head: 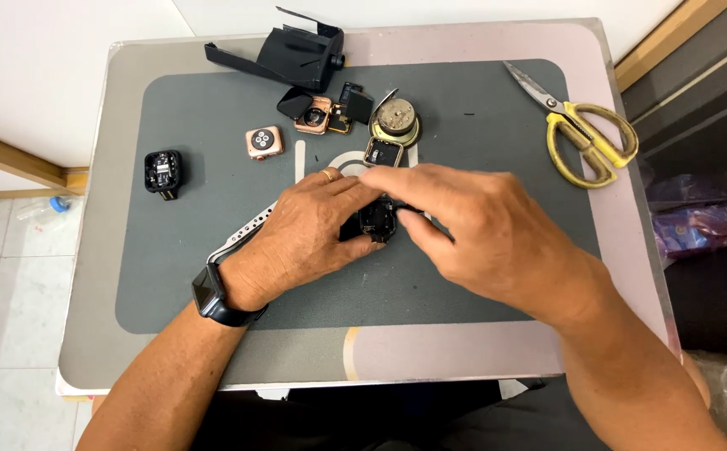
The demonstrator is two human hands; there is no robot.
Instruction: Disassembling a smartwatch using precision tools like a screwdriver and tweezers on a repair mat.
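Left hand (296, 238) and right hand (472, 225) both pinched small black watch case (377, 219), held low over grey mat (213, 276) at table centre. Thumbs and fingertips gripped only its edges. Risk: case slipping, small parts dropping, rolling toward loose watch parts (330, 117) behind. Metal tool (242, 235) under left hand could get knocked. Scissors (585, 134) well apart.

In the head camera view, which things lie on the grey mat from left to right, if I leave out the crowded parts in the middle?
Black watch case → rose-gold watch case → left hand → small dark watch body gripped by both hands → right hand → yellow-handled scissors.
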